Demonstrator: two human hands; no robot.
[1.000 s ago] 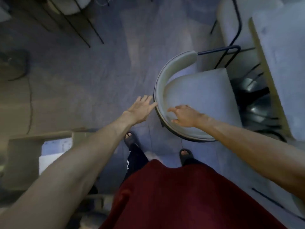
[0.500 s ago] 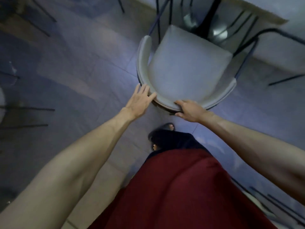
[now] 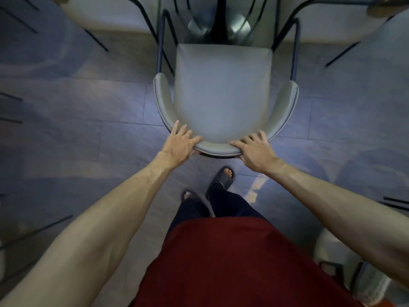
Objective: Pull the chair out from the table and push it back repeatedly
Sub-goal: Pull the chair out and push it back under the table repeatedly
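A pale grey chair (image 3: 223, 94) with a curved backrest and dark metal legs stands in the middle of the head view, its seat facing the table (image 3: 106, 16) at the top. My left hand (image 3: 180, 144) grips the left part of the curved backrest rim. My right hand (image 3: 254, 149) grips the right part of the same rim, thumb lying along its top. The seat's front edge sits close to the table's edge, near the table's shiny dark pedestal base (image 3: 219, 25).
Grey floor tiles surround the chair. Thin dark legs of other chairs show at the left edge (image 3: 13, 107) and right edge (image 3: 396, 202). Another pale seat (image 3: 340, 260) stands at the lower right. My feet in dark sandals (image 3: 222, 179) are just behind the chair.
The view has swung so the chair now stands square to the table. My left hand went from open beside the backrest to gripping it; my right hand stays on the rim.
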